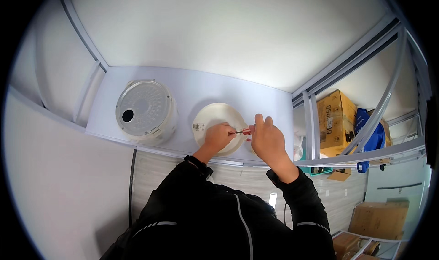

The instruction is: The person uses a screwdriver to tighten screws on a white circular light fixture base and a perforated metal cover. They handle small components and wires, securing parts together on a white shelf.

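My right hand [269,143] is closed around the red handle of a screwdriver [247,131], whose shaft points left. The fingertips of my left hand [219,136] are pinched together at the screwdriver's tip. Whatever small part sits between them is too small to make out. Both hands are over a round, cream-white, shallow cover [218,112] lying on the white table. A small metal fitting [198,127] shows at the cover's left edge. To its left stands a white, round appliance body [170,122] with a perforated grey metal plate on top and a dark round hole in it.
The white tabletop [188,83] meets a pale wall behind it and framed panels at the sides. Beyond the right-hand frame are a cardboard box [336,122], a blue item [376,136] and a green tray [325,170]. Another cardboard box [379,219] stands at the lower right.
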`<action>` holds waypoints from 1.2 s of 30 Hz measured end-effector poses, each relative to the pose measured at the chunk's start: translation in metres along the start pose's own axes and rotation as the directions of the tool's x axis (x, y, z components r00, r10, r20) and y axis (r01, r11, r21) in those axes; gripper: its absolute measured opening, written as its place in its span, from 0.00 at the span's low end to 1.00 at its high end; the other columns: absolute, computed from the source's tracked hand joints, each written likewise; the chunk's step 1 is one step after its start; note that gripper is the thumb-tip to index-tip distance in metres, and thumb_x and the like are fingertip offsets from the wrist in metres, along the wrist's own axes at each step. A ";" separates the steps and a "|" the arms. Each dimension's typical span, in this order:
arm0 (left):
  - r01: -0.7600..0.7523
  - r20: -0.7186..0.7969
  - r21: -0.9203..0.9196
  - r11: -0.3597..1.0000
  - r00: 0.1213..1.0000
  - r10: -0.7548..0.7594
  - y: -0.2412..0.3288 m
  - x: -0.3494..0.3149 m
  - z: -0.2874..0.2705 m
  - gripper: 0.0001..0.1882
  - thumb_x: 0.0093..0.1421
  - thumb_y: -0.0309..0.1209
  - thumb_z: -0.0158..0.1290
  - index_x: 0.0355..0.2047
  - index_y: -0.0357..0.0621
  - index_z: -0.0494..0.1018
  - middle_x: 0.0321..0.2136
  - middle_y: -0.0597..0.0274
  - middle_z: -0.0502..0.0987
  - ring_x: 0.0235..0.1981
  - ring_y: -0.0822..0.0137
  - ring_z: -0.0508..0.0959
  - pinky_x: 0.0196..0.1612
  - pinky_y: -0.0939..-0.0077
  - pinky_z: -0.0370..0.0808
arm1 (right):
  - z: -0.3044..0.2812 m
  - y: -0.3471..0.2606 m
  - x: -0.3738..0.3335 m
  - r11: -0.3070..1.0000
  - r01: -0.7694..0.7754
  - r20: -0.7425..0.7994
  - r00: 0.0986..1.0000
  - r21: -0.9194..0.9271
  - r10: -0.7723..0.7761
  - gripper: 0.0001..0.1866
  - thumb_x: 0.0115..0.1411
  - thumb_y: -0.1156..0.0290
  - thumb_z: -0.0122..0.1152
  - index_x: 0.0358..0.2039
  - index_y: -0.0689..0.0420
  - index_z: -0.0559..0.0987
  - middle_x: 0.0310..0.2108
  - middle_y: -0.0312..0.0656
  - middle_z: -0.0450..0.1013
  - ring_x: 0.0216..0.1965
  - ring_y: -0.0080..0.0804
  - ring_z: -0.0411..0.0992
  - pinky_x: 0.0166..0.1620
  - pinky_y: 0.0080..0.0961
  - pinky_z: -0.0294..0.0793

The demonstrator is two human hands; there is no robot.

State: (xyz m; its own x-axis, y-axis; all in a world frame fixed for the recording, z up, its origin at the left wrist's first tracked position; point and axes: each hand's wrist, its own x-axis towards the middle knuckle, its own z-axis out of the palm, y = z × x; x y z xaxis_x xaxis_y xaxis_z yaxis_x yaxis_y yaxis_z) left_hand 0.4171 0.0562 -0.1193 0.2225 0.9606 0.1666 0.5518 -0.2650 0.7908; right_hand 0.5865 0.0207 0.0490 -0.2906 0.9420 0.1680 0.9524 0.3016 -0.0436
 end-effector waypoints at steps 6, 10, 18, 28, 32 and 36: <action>0.000 0.001 0.018 1.000 1.000 0.000 0.001 0.001 0.000 0.06 0.56 0.36 0.65 0.30 0.49 0.86 0.32 0.64 0.83 0.34 0.53 0.83 0.36 0.57 0.78 | 0.004 0.000 0.002 0.989 -0.002 -0.059 0.998 -0.150 -0.007 0.16 0.67 0.57 0.66 0.42 0.56 0.74 0.22 0.42 0.70 0.15 0.41 0.73 0.18 0.38 0.72; 0.041 -0.015 -0.003 0.999 0.999 -0.041 0.001 0.001 0.001 0.06 0.56 0.36 0.65 0.30 0.49 0.86 0.32 0.64 0.83 0.34 0.53 0.84 0.37 0.57 0.79 | -0.008 -0.002 0.001 0.979 0.176 -0.188 0.970 0.106 -0.154 0.14 0.66 0.61 0.66 0.40 0.57 0.73 0.30 0.47 0.73 0.24 0.45 0.79 0.26 0.39 0.78; -0.023 -0.012 0.064 0.998 1.000 0.024 -0.002 0.001 0.002 0.07 0.55 0.37 0.68 0.32 0.51 0.88 0.33 0.65 0.85 0.32 0.57 0.84 0.36 0.63 0.80 | 0.002 0.001 0.009 0.999 0.025 -0.023 0.999 -0.046 -0.026 0.13 0.66 0.60 0.65 0.41 0.55 0.76 0.26 0.46 0.75 0.23 0.48 0.78 0.24 0.42 0.76; 0.021 -0.014 0.020 1.000 1.000 -0.020 0.001 0.000 0.002 0.07 0.57 0.36 0.65 0.34 0.50 0.87 0.33 0.65 0.83 0.35 0.54 0.84 0.39 0.58 0.79 | -0.015 0.005 -0.005 0.991 0.084 -0.021 0.996 0.108 -0.083 0.19 0.68 0.59 0.64 0.52 0.58 0.79 0.36 0.52 0.77 0.32 0.51 0.81 0.31 0.43 0.80; 0.023 0.002 0.035 0.999 1.000 -0.024 0.004 -0.001 0.000 0.08 0.58 0.36 0.65 0.35 0.50 0.87 0.33 0.65 0.83 0.36 0.54 0.84 0.39 0.58 0.79 | -0.005 0.007 -0.005 0.975 0.128 -0.017 0.992 0.184 -0.127 0.17 0.65 0.60 0.66 0.46 0.59 0.77 0.41 0.53 0.73 0.39 0.50 0.79 0.36 0.43 0.80; -0.004 0.034 0.072 0.997 0.999 0.001 0.011 0.000 -0.003 0.07 0.58 0.35 0.64 0.35 0.50 0.87 0.33 0.64 0.83 0.36 0.54 0.83 0.39 0.58 0.79 | 0.007 0.006 0.002 0.997 -0.035 0.003 0.999 0.069 0.035 0.17 0.66 0.59 0.66 0.47 0.59 0.79 0.36 0.52 0.76 0.32 0.50 0.80 0.32 0.42 0.80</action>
State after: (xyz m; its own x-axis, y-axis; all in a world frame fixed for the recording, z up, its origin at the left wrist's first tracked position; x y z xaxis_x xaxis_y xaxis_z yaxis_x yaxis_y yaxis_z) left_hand 0.4208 0.0532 -0.1091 0.2506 0.9568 0.1473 0.6076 -0.2739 0.7455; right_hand 0.5914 0.0255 0.0423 -0.2574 0.9523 0.1638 0.9535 0.2778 -0.1170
